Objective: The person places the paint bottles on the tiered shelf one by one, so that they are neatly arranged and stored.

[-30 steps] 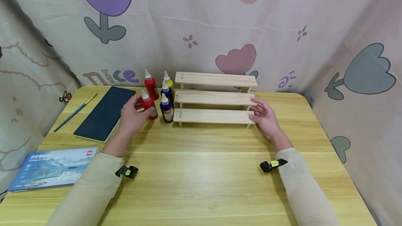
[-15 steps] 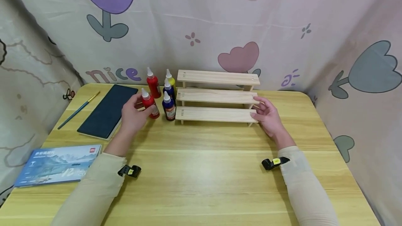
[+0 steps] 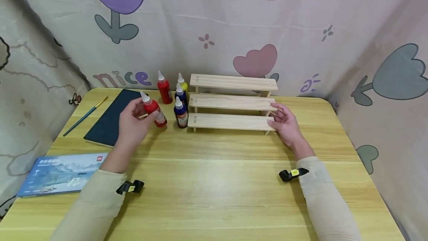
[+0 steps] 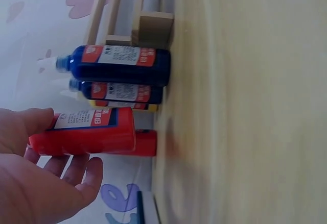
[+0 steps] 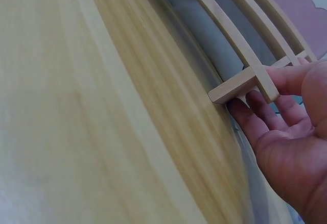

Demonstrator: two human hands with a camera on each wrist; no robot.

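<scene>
My left hand [image 3: 133,125] grips a red paint bottle [image 3: 154,111] with a white nozzle cap, thumb on one side and fingers on the other. The bottle leans toward the hand, and in the left wrist view its base [image 4: 127,132] is raised off the tabletop. At the right end of a three-tier wooden display rack [image 3: 230,102], my right hand [image 3: 285,127] pinches the lowest shelf board, thumb on top. The right wrist view shows fingers curled under and behind the rack's end [image 5: 258,76]. Beside the rack's left end stand two blue bottles [image 3: 181,114] and a yellow bottle [image 3: 182,81].
Another red bottle [image 3: 164,89] stands upright at the back. Left of it lie a dark notebook [image 3: 107,118], a blue-handled paintbrush [image 3: 80,121] and a blue picture-covered pad [image 3: 63,174]. A patterned curtain [image 3: 187,21] hangs behind the wooden table [image 3: 214,192].
My left hand has lifted the red bottle and drawn it leftward, and the bottle now tilts more. The right hand keeps its hold on the rack. The head view has shifted slightly.
</scene>
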